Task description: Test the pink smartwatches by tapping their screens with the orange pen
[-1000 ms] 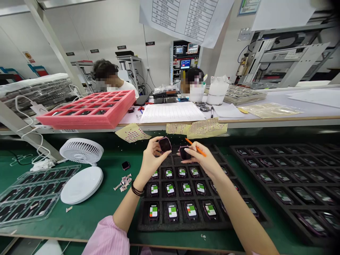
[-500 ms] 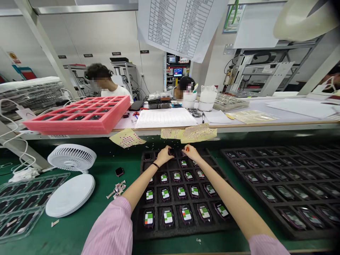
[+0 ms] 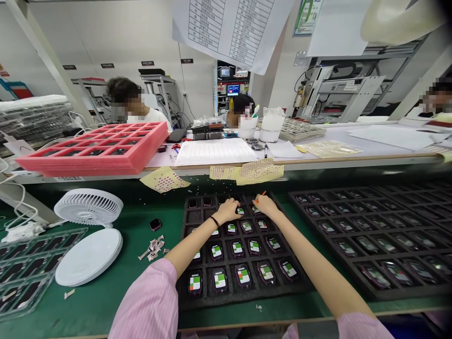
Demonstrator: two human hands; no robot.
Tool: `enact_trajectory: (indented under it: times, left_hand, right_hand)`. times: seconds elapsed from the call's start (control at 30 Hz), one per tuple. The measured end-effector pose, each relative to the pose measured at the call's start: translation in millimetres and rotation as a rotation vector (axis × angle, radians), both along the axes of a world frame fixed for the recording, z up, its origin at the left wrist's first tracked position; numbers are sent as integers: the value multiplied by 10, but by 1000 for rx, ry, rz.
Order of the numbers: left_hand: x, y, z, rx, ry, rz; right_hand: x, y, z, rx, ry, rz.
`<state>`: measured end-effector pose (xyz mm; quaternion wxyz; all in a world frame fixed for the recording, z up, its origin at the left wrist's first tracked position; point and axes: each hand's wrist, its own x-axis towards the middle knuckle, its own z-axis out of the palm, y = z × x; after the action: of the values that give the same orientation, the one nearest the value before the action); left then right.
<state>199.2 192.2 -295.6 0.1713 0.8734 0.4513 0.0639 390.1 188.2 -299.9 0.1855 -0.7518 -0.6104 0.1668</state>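
In the black foam tray (image 3: 247,300), several square-faced smartwatches (image 3: 220,279) sit in separate compartments, many with white, green and red blocks on their screens. My left hand (image 3: 228,212) is at the tray's upper middle, fingers bent around the edge of a smartwatch (image 3: 240,211) with a lit screen; whether it is lifted is unclear. To its right, my right hand (image 3: 267,207) pinches a thin orange tool (image 3: 264,192), whose kind I cannot make out. Its closed fingers are close to another smartwatch (image 3: 254,209) in the upper row.
A second black foam tray (image 3: 356,245) of watches lies to the right. On the left stand a white fan (image 3: 88,207), a clear tray (image 3: 21,303) and a pile of small strips (image 3: 152,247). A pink foam tray (image 3: 137,162) rests on the shelf; people sit beyond.
My left hand has moved right along the upper tray, to a watch with a lit screen. The right hand has shifted slightly right, still holding the orange tool. The view has moved a little.
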Motion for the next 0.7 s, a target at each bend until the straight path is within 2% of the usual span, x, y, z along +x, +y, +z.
enact_trajectory:
  times: [0.2,0.33,0.5,0.7]
  left_hand:
    - [169,61,-32,-66,50,44]
    - [180,105,-24,-112,-9,65]
    - [99,34,-22,-113,-282,113]
    - [-98,-104,105,-263,-641,155]
  right_hand:
    - [23,-74,-79,-7,152,68]
    - [21,-85,-134,-1,309,89]
    - [68,-126,-117,26,530,63]
    - [47,-374,122,18,876,140]
